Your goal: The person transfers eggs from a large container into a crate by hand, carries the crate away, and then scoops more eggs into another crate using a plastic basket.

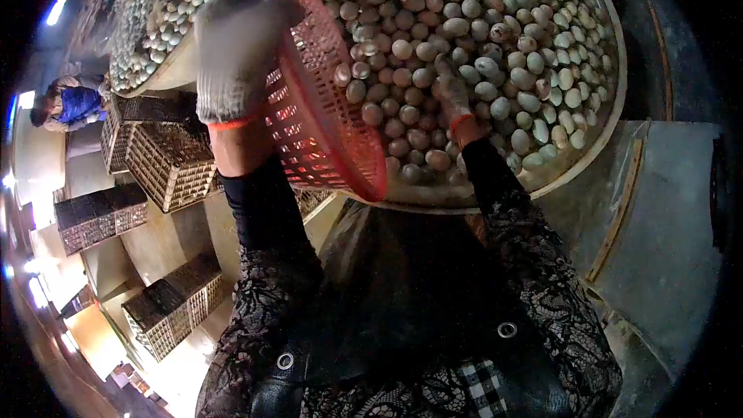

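Note:
My left hand (240,54), in a whitish knitted glove with an orange cuff, grips the upper rim of a red plastic basket (309,120). The basket is tilted on its side, its mouth facing a large round tub (617,54) heaped with pale greenish and whitish eggs (534,62). Its lower rim rests by the near edge of the tub. Among the eggs, my right hand (453,97), gloved too, reaches down with its fingers stretched out and touching them. Some of its fingers are hard to make out.
A second tub of eggs (166,23) stands at the upper left. Slatted crates (174,174) are stacked on the floor, with more crates (174,306) lower down. A person in blue (77,104) is at far left. A grey panel (665,224) lies at right.

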